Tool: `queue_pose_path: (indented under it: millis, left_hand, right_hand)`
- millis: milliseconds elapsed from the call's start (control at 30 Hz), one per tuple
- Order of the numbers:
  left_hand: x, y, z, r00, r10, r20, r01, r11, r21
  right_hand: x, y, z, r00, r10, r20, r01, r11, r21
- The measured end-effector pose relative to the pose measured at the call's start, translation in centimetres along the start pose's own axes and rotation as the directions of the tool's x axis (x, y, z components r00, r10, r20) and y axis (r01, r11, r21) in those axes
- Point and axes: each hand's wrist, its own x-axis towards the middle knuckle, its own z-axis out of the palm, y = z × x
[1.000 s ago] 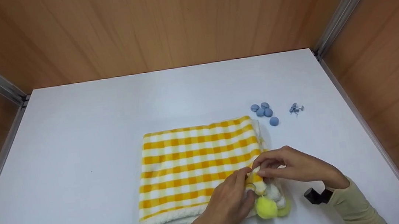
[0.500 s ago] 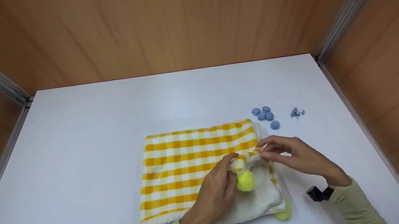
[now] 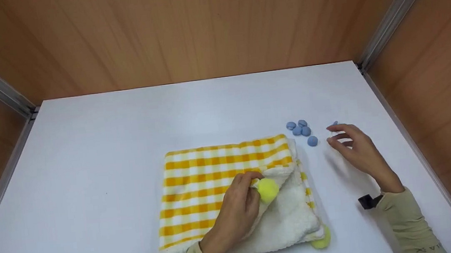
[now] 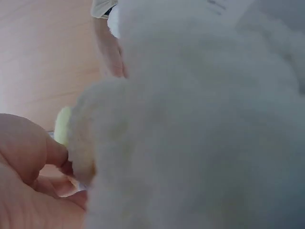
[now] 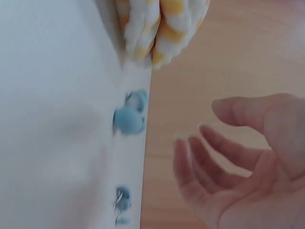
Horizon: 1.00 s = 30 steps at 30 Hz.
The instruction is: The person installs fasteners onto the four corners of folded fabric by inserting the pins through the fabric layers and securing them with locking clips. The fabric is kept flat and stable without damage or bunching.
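Note:
A folded yellow-and-white checked blanket (image 3: 220,158) with fluffy white lining lies on the white table. My left hand (image 3: 233,216) pinches one corner of it, which carries a yellow pom-pom (image 3: 268,190). That corner is turned up, so the white lining (image 4: 190,129) fills much of the left wrist view. A second yellow pom-pom (image 3: 322,240) lies at the blanket's lower right. My right hand (image 5: 238,167) holds nothing, its thumb and fingers apart. It hovers over the small blue pins (image 5: 122,199), mostly hidden by it in the head view.
Several round blue caps (image 3: 297,130) lie just beyond the blanket's upper right corner. A wooden panel (image 3: 198,28) stands along the table's far edge, and another wooden panel (image 3: 435,92) rises on the right.
My right hand has left the blanket edge and moved up and right to the pins. My left hand has lifted the corner with its pom-pom up and leftward, baring the white lining.

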Motion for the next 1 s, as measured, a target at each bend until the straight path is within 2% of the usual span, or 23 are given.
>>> queue_pose_path:
  millis: [133, 300, 433, 800, 1000]
  left_hand:
    - [0.0, 0.0, 0.0, 1.0, -0.003, 0.002, 0.003, 0.999, 0.035]
    - [0.0, -0.1, 0.3, 1.0, 0.012, -0.017, -0.011, 0.999, 0.042]
    - [-0.1, -0.2, 0.3, 0.999, 0.027, -0.028, -0.026, 0.999, 0.042]
    - [0.0, -0.1, 0.2, 1.0, -0.016, -0.006, 0.017, 0.999, 0.035]
    - [0.0, 0.0, 0.3, 0.999, -0.034, -0.004, 0.034, 0.999, 0.038]
  right_hand:
    - [0.4, 2.3, -0.4, 0.998, 0.05, -0.039, -0.051, 0.998, -0.03]
    - [0.4, 3.9, -0.3, 0.991, 0.122, 0.059, -0.12, 0.992, -0.026]
    - [0.4, 4.4, -0.2, 0.986, 0.115, 0.122, -0.112, 0.993, -0.028]
    - [0.2, 4.5, -0.3, 0.981, 0.143, 0.133, -0.134, 0.988, -0.073]
    - [0.4, 4.4, -0.2, 0.966, 0.154, 0.21, -0.138, 0.987, -0.087]
